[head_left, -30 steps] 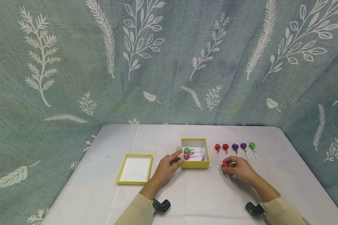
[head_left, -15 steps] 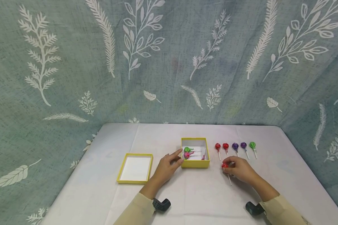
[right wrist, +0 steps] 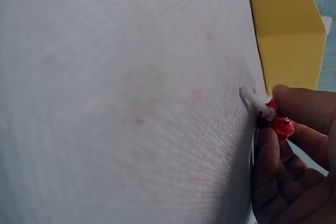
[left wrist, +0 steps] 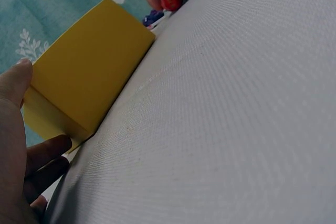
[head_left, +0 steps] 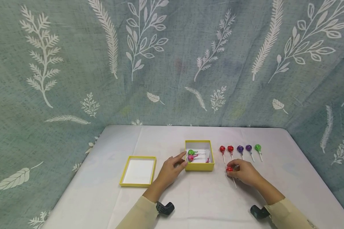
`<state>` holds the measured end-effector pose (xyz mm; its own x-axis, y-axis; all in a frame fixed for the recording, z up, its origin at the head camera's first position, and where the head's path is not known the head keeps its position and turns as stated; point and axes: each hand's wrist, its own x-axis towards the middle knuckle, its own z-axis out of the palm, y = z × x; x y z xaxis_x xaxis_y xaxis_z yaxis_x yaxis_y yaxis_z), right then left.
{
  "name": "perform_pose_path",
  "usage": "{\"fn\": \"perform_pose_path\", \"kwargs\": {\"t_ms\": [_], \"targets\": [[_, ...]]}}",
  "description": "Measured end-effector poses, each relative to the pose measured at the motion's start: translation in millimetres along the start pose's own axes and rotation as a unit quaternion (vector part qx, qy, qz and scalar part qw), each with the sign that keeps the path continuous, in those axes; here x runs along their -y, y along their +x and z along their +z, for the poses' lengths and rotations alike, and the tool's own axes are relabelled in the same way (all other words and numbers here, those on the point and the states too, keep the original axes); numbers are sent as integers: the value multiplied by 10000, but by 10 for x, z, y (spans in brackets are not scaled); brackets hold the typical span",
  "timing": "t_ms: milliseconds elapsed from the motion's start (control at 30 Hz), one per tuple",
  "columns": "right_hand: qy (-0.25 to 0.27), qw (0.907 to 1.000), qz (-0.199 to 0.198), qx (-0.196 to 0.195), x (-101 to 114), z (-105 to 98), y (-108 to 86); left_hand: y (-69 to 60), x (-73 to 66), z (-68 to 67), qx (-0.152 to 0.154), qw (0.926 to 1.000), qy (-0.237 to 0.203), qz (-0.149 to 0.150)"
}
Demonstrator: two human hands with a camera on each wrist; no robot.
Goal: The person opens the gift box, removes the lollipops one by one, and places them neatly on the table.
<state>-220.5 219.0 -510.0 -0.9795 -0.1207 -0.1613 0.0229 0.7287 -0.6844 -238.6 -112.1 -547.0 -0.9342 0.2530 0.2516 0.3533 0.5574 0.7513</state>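
Note:
My right hand (head_left: 244, 172) pinches a red lollipop (head_left: 229, 169) by its wrapped head, low over the white tabletop, its stick slanting toward the front. In the right wrist view the lollipop's white stick (right wrist: 253, 99) lies close to the cloth. My left hand (head_left: 171, 170) touches the left side of a yellow box (head_left: 199, 167), thumb and fingers loosely spread along its wall. A green lollipop (head_left: 191, 152) and a pink lollipop (head_left: 191, 157) lie inside the box. A bit of pink shows at its right inner corner, mostly hidden.
Behind the right hand, two red lollipops (head_left: 222, 149), two purple lollipops (head_left: 240, 149) and a green lollipop (head_left: 258, 148) form a row. The yellow-rimmed lid (head_left: 138, 184) lies left of the left hand. A leaf-patterned curtain (head_left: 172, 63) hangs behind the table.

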Motion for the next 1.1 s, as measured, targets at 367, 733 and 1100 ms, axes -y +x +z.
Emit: {"fn": "perform_pose_path", "kwargs": {"t_ms": [367,733,1100], "targets": [[-14,10000,-37,67,17,-15,37,14,-17,-20,70,10000,24,-6],[-4,9998,-113,132,51,-79,68,14,-18,-18,54,10000,25,18],[-903,9926,-789,196,321,-173,229,2,-6,-13,24,10000,-14,45]]}}
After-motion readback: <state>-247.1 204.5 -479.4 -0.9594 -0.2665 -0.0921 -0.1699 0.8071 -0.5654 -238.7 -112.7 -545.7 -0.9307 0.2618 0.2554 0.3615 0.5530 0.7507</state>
